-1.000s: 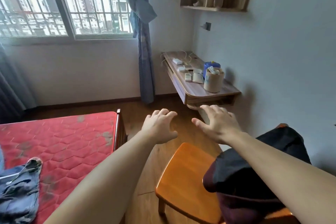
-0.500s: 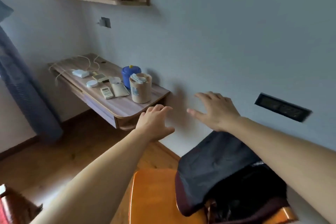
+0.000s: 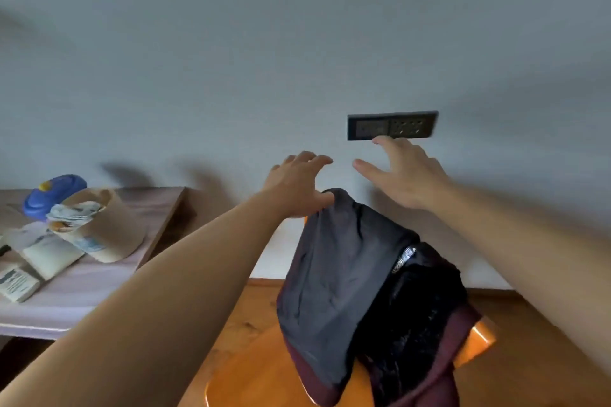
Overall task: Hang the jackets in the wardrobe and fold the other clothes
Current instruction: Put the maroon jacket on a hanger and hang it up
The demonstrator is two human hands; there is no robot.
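Item: dark jacket (image 3: pixel 334 281), grey-black shell over a maroon and black fleecy lining, draped over the back of an orange wooden chair (image 3: pixel 254 383).

Location: just below both hands; its top fold touches the heel of the left hand (image 3: pixel 299 187), or lies right under it.

Left hand: fingers spread and slightly arched, gripping nothing yet.

Right hand (image 3: pixel 408 175): fingers spread, empty, above and beyond the jacket's far shoulder, fingertips level with the dark wall socket plate (image 3: pixel 392 125).

Change: a second ago the hands hovered over floor beside a red mattress; the view has since swung to the wall, and the hands now bracket the chair back.

Bearing on task: reach nearly complete. Judged next step: taking hold of the jacket for hanging.

To the left hand's left: a wall-mounted desk (image 3: pixel 79 291) carrying a beige tub (image 3: pixel 99 225) and a blue lidded jar (image 3: pixel 53 192).
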